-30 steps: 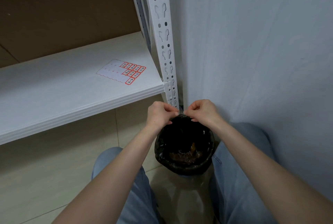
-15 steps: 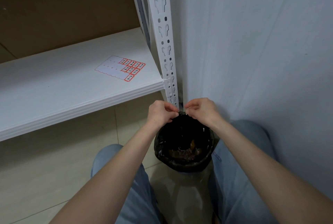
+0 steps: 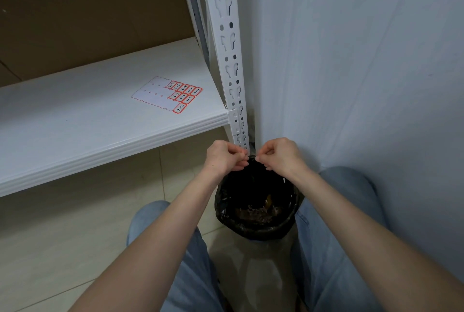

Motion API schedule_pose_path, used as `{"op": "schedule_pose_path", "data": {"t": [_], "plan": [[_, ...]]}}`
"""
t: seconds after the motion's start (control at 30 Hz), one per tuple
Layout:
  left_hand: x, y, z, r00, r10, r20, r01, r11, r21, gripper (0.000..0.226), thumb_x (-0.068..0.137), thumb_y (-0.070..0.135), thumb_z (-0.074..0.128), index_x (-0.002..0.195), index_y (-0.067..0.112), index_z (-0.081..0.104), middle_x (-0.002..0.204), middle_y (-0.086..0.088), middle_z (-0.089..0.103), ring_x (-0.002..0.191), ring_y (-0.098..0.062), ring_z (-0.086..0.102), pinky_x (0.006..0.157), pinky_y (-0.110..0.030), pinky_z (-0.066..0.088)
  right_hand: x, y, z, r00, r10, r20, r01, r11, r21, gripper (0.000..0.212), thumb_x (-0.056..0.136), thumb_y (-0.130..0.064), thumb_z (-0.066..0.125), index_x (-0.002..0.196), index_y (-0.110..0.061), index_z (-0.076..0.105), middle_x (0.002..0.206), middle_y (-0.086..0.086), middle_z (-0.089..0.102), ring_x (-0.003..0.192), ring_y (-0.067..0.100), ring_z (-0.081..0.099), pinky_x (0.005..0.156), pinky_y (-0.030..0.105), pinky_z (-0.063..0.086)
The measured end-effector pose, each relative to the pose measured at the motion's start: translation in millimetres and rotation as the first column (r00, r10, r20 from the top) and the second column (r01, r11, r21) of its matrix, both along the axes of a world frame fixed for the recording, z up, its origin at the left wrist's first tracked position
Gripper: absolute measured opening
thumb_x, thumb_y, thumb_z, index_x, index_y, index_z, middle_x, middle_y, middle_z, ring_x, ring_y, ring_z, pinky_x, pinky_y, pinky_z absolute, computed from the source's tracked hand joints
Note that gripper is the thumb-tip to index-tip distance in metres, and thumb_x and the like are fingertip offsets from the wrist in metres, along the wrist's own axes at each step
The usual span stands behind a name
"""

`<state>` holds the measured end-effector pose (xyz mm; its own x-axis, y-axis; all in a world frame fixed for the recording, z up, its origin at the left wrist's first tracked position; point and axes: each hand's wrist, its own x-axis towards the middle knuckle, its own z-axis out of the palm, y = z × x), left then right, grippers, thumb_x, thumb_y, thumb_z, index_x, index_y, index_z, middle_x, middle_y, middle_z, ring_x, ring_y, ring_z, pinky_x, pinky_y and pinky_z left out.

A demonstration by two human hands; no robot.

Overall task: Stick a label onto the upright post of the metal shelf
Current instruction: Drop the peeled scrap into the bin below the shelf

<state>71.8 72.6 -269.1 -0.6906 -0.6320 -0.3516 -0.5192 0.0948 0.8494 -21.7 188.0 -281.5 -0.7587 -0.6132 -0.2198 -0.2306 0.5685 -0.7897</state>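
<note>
While left hand (image 3: pixel 224 156) and right hand (image 3: pixel 280 154) pinch what seems a label (image 3: pixel 251 158), fingers curled
A slip drops it into the bin (image 3: pixel 251 232) below, short of the post (image 3: pixel 227 42).

my left hand (image 3: pixel 225 156) and right hand (image 3: pixel 279 154) meet fingertip-to-fingertip above bin (image 3: pixel 256 221), beside post (image 3: pixel 229 60) | label sheet (image 3: pixel 167 94) lies on shelf (image 3: pixel 88 120)

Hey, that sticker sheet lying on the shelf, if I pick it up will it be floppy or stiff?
Likely floppy and very light: the sticker sheet lies thin and flat on the shelf. Much of it is bare backing, so it may slide if pushed.
</note>
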Motion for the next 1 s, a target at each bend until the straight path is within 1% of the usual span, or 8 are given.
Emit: {"op": "schedule_pose_path", "data": {"t": [0.07,0.2,0.33,0.5,0.63,0.77,0.87,1.0], "plan": [[-0.6,-0.1,0.4,1.0,0.007,-0.005,-0.007,1.0,-0.006,0.006,0.081,-0.001,0.07,0.083,0.005,0.071,0.086,-0.011,0.071,0.064,-0.012,0.068,0.062,-0.02,0.058,0.7,-0.2,1.9,1.0,-0.003,0.008,0.003,1.0,0.004,0.022,0.079,-0.021,0.074,0.062,-0.025,0.06,0.068,0.0,0.067,0.071,0.022,0.07,0.075,0.039,0.059],[-2.4,-1.1,1.0,1.0,0.011,0.024,-0.007,0.99,-0.144,0.012,0.073,0.012,0.081,0.078,0.006,0.073,0.067,-0.002,0.066,0.055,-0.009,0.062,0.055,-0.019,0.057,-0.9,0.0,3.3,1.0,-0.014,-0.005,0.014,1.0,0.023,0.022,0.077,-0.028,0.076,0.063,-0.019,0.062,0.065,0.003,0.066,0.068,0.024,0.069,0.071,0.037,0.06],[-2.1,-1.4,-3.1,1.0,-0.012,0.027,0.017,0.979,-0.203,0.015,0.088,0.02,0.066,0.092,0.009,0.074,0.071,-0.001,0.071,0.063,-0.01,0.066,0.063,-0.024,0.059,-2.8,0.6,-2.3,1.0,0.002,-0.021,-0.001,0.999,0.034,0.012,0.09,-0.019,0.06,0.089,-0.015,0.072,0.068,0.001,0.068,0.064,0.017,0.065,0.076,0.038,0.059],[-2.5,-2.0,-2.7,0.995,-0.057,0.085,0.081,0.945,-0.317,0.005,0.084,0.022,0.07,0.084,0.022,0.075,0.076,0.006,0.07,0.068,-0.01,0.066,0.065,-0.027,0.059,-3.6,2.4,4.3,0.986,0.032,-0.166,-0.009,0.991,0.136,0.016,0.079,-0.033,0.072,0.067,-0.024,0.064,0.066,-0.005,0.067,0.068,0.014,0.065,0.068,0.028,0.054],[-2.0,-4.6,-3.9,0.993,-0.072,0.093,0.099,0.937,-0.334,0.01,0.077,0.016,0.077,0.086,0.019,0.076,0.084,0.003,0.071,0.074,-0.01,0.067,0.066,-0.024,0.058,-4.5,1.8,3.1,0.987,0.065,-0.146,-0.043,0.988,0.15,0.014,0.083,-0.025,0.065,0.069,-0.026,0.065,0.079,0.0,0.072,0.077,0.021,0.068,0.077,0.036,0.057],[-2.3,-3.1,-1.7,0.996,-0.055,0.077,0.079,0.935,-0.347,0.007,0.074,0.027,0.08,0.076,0.022,0.075,0.076,0.005,0.07,0.069,-0.013,0.068,0.066,-0.027,0.059,-4.9,2.9,5.3,0.985,0.063,-0.163,-0.032,0.982,0.186,0.019,0.074,-0.039,0.073,0.066,-0.025,0.062,0.075,-0.003,0.068,0.075,0.017,0.066,0.072,0.031,0.055],[-2.5,-1.7,-1.1,0.995,-0.05,0.089,0.079,0.928,-0.364,0.015,0.077,0.034,0.076,0.077,0.019,0.075,0.074,0.002,0.069,0.066,-0.019,0.069,0.066,-0.029,0.058,-3.0,3.7,6.6,0.982,0.084,-0.171,-0.048,0.978,0.201,0.025,0.075,-0.044,0.069,0.064,-0.025,0.06,0.072,-0.004,0.064,0.075,0.018,0.062,0.068,0.028,0.051],[-2.7,-2.4,-1.8,0.993,-0.068,0.097,0.097,0.937,-0.334,0.011,0.086,0.019,0.067,0.091,0.014,0.076,0.078,0.001,0.069,0.069,-0.015,0.068,0.067,-0.025,0.059,-0.4,3.7,7.8,0.98,0.121,-0.155,-0.088,0.975,0.206,0.009,0.078,-0.027,0.065,0.071,-0.025,0.059,0.079,-0.003,0.065,0.078,0.02,0.062,0.069,0.028,0.05]]}}
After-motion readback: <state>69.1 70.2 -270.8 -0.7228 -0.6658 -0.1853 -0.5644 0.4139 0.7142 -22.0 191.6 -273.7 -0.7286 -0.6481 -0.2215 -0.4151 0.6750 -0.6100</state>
